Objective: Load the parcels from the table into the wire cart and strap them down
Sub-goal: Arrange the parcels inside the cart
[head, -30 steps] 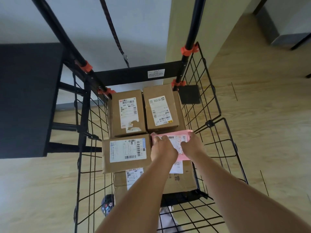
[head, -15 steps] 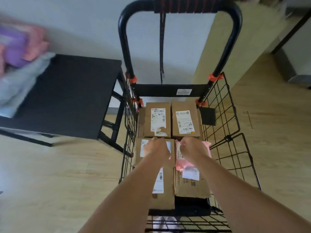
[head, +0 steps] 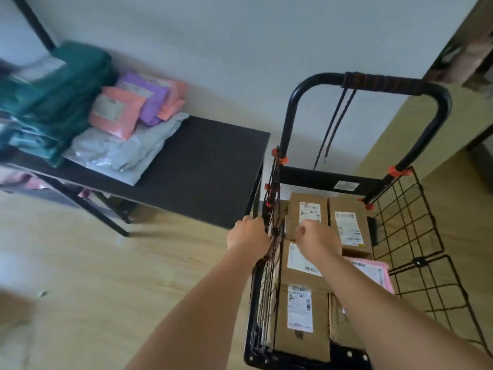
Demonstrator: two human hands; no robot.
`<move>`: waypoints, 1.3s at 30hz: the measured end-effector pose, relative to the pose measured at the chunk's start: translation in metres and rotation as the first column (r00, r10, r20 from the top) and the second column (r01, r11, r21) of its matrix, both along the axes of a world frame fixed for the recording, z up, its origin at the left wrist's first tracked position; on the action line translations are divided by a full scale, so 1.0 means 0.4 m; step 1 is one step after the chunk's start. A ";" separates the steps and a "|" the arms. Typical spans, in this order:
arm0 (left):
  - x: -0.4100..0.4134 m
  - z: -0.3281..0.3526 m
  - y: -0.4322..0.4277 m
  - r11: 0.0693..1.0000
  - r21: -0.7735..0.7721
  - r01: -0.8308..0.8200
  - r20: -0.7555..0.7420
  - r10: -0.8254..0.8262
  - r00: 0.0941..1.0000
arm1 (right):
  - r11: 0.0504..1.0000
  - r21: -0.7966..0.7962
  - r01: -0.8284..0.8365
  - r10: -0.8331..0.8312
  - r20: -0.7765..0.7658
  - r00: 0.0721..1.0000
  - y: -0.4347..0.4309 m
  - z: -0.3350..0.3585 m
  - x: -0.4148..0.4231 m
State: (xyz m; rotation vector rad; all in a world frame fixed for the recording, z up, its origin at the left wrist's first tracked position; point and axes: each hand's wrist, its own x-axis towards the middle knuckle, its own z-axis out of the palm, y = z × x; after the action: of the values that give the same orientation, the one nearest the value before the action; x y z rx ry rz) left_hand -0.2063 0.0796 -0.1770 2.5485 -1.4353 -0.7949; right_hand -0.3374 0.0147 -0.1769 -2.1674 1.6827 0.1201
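- My left hand [head: 248, 235] is curled up right at the left wall of the wire cart [head: 314, 180]. I cannot tell if it holds the wire.
- My right hand [head: 318, 237] is a loose fist over the brown boxes [head: 346, 220], with nothing in it.
- A pink parcel [head: 376, 269] lies in the cart beside the boxes.
- More soft parcels [head: 117, 116] sit on the black table [head: 208, 166].
- Black straps [head: 332, 124] hang from the cart handle [head: 325, 78].

Left grip [head: 248, 235] shifted off the boxes [head: 301, 311] to the left side panel of the wire cart [head: 306, 178], right grip [head: 318, 237] lifted clear of the pink parcel [head: 382, 272] (now uncovered; fingers curled on nothing), and the view swung left, revealing more mailers [head: 106, 145] on the surface [head: 208, 169].
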 end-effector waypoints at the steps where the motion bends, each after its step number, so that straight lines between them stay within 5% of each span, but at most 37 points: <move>1: 0.029 0.010 0.017 1.000 0.000 -0.017 -0.005 0.017 1.000 | 1.000 -0.007 0.000 0.000 -0.008 1.000 0.013 0.013 0.028; 22: 0.605 0.132 0.469 0.934 -0.149 -0.324 -0.034 0.323 0.946 | 0.978 0.029 -0.207 0.202 0.116 0.972 0.371 0.158 0.635; 39: 0.899 0.160 0.446 0.877 -0.249 -0.411 0.021 0.429 0.903 | 0.947 0.021 -0.322 0.289 0.389 0.875 0.346 0.205 0.992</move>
State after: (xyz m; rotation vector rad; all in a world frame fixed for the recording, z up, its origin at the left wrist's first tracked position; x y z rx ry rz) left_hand 0.1532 0.2579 -0.1131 2.5771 -0.8673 -0.4288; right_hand 0.0593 0.1531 -0.0949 -2.2027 1.0944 -0.1365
